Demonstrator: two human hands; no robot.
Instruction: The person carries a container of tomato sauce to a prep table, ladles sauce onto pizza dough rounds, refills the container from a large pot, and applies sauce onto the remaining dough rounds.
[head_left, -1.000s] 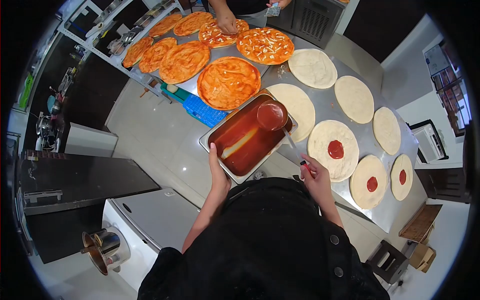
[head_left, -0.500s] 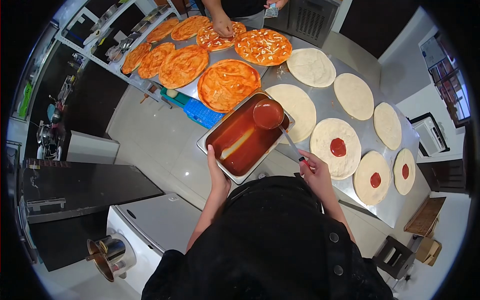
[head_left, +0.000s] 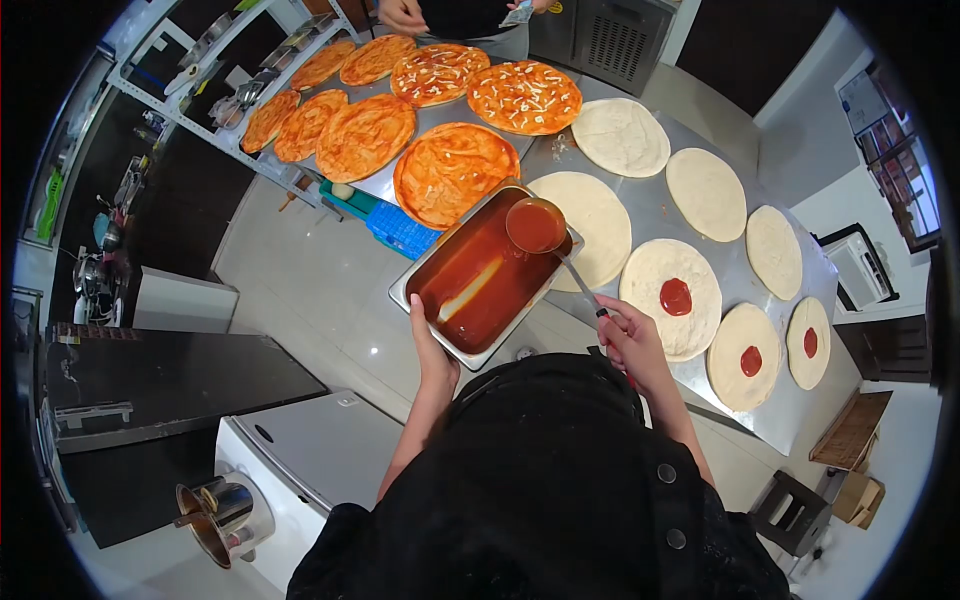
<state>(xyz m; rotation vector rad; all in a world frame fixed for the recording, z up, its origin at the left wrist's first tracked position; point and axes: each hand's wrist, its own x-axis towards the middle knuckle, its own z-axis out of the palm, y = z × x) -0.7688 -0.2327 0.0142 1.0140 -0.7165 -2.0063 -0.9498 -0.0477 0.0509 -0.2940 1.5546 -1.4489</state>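
Note:
My left hand (head_left: 432,352) grips the near left side of a metal pan (head_left: 405,287) with red sauce inside. In my right hand (head_left: 634,343) is the handle of a ladle (head_left: 535,226), whose bowl holds red sauce over the pan's far right end. Just right of the pan lies a plain dough round (head_left: 588,225). Three rounds carry a small pool of sauce in the middle: a near one (head_left: 650,285), one beyond my right hand (head_left: 735,385) and one at the far right (head_left: 818,343). A sauce-covered round (head_left: 457,170) lies beyond the pan.
Across the metal table (head_left: 690,130), a co-worker's hand (head_left: 403,15) is above several sauced rounds, two with white strips (head_left: 525,96). More plain rounds (head_left: 706,194) lie at the right. A blue crate (head_left: 405,232) stands below the table edge. A white appliance (head_left: 330,440) is at the lower left.
The co-worker's hand has lifted off the round with white strips and moved left. My hands keep their hold on pan and ladle, with the ladle's bowl a little lower in the view.

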